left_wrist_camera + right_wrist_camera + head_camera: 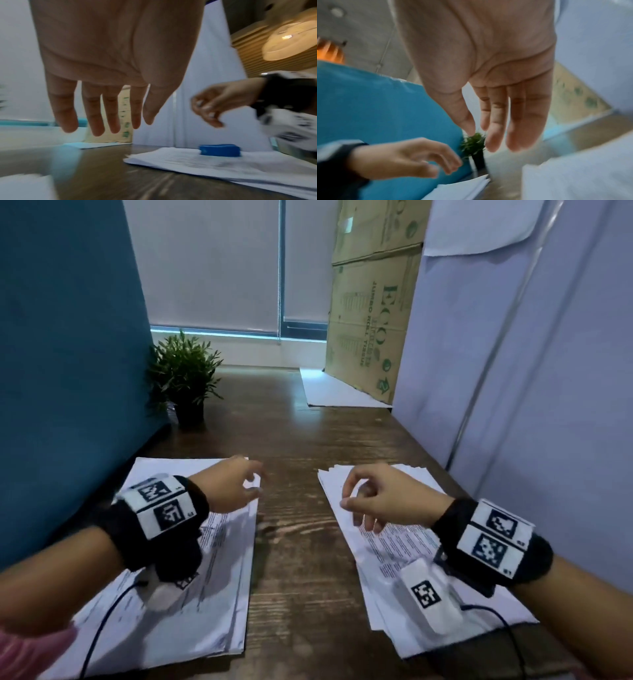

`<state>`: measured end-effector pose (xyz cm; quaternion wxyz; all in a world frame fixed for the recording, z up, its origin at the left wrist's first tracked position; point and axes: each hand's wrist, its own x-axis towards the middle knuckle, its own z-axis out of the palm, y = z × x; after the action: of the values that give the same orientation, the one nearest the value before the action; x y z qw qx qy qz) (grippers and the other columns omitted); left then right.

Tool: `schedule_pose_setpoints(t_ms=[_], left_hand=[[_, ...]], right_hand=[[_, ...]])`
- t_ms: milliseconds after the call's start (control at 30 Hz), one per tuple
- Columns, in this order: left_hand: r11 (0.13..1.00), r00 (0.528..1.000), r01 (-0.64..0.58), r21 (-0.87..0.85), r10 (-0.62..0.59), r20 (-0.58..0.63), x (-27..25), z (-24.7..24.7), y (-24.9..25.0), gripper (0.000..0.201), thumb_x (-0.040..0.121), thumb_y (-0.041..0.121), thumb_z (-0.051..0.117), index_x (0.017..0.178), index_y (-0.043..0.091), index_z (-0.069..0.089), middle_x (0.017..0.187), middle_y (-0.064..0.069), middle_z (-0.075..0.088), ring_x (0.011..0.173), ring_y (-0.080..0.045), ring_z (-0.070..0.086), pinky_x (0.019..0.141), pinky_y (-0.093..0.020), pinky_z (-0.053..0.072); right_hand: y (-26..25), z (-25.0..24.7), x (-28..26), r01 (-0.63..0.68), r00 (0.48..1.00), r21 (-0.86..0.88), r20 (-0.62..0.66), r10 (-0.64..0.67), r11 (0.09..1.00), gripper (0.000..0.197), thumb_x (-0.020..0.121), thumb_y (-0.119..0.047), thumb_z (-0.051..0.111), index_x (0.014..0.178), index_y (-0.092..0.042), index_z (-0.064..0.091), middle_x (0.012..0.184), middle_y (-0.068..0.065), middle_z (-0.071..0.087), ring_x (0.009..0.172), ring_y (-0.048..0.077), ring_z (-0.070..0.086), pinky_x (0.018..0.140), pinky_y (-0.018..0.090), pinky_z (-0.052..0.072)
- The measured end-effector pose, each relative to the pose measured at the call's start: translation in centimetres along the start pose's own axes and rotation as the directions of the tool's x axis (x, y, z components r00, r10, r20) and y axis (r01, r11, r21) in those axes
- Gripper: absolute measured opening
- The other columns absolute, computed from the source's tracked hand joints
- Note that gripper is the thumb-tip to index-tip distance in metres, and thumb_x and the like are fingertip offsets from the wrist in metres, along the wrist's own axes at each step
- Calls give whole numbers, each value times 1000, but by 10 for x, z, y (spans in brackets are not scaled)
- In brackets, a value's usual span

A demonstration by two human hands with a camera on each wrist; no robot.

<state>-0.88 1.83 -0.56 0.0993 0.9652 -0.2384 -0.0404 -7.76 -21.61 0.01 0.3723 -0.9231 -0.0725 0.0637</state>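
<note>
Two stacks of printed paper lie on the wooden table (pixel 291 542), the left stack (pixel 191 594) and the right stack (pixel 387 546). My left hand (pixel 251 481) hovers over the left stack's far right corner, fingers relaxed and holding nothing. My right hand (pixel 356 508) hovers over the far left part of the right stack, fingers loosely bent and empty. In the left wrist view my left hand (pixel 120 125) hangs with straight fingers, and a small blue object (pixel 219 150) sits on the right stack (pixel 223 166). The right wrist view shows my right hand (pixel 488 135) empty too.
A small potted plant (pixel 186 378) stands at the far left beside a teal partition (pixel 68 354). A cardboard box (pixel 370 313) leans at the far right on a white sheet (pixel 329 392). A pale wall panel (pixel 513 354) bounds the right side.
</note>
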Motion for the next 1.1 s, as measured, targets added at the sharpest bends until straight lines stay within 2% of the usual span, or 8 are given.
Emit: schedule_pose_setpoints(t_ms=[133,300,467,600,733,833,967,1100], left_hand=[[960,959,-279,7,278,54,-1,25,73,37,95,22,49,132,22,50,126,-2,45,121,-19,45,98,-21,32],[859,841,-510,37,489,233,-6,58,133,47,96,29,47,142,24,38,145,-4,35,133,-21,35,107,-38,33],[861,808,-481,163,364,464,-7,84,156,74,94,50,42,151,23,4,158,-13,-4,146,-29,3,117,-45,11],[853,784,-484,196,323,530,-7,91,156,77,93,59,35,151,24,-3,157,-14,-11,146,-30,0,117,-48,13],[827,759,-521,211,336,558,-19,85,161,75,91,63,32,150,26,4,158,-15,-2,144,-33,12,113,-53,21],[802,707,-570,176,370,603,-28,77,167,68,93,60,34,149,25,17,157,-15,10,138,-37,28,108,-55,31],[783,642,-613,102,419,642,-41,70,171,56,91,56,35,141,31,33,151,-5,31,133,-35,37,104,-56,35],[666,534,-739,98,491,688,-44,67,168,52,94,53,30,143,36,25,151,-5,28,126,-40,39,97,-60,38]], right_hand=[[45,-36,-4,-116,961,-489,-275,-26,865,13,85,-31,62,88,-21,54,87,-3,64,78,12,57,72,29,45],[88,-51,-11,-293,956,-662,-215,200,690,43,84,-47,61,112,-17,49,112,4,52,98,22,53,77,31,42],[110,-48,-18,-315,937,-671,-106,334,671,55,78,-50,66,112,-15,42,107,6,55,94,25,57,78,36,47],[113,-48,-21,-302,943,-654,-100,317,694,54,80,-35,67,121,-15,37,115,10,56,99,27,56,83,37,48],[105,-56,-21,-355,929,-474,-86,359,806,58,85,-25,63,133,-20,32,117,12,58,92,23,54,77,32,47],[92,-57,-17,-421,907,-73,-29,420,904,46,90,-21,54,131,-24,34,113,9,54,90,22,55,72,36,51],[75,-49,-9,-452,886,530,170,432,718,32,90,-18,38,119,-15,51,95,9,55,74,20,56,67,32,48],[63,-31,6,-395,919,493,224,325,775,24,91,-33,52,94,-9,54,76,10,59,56,20,58,53,28,48]])
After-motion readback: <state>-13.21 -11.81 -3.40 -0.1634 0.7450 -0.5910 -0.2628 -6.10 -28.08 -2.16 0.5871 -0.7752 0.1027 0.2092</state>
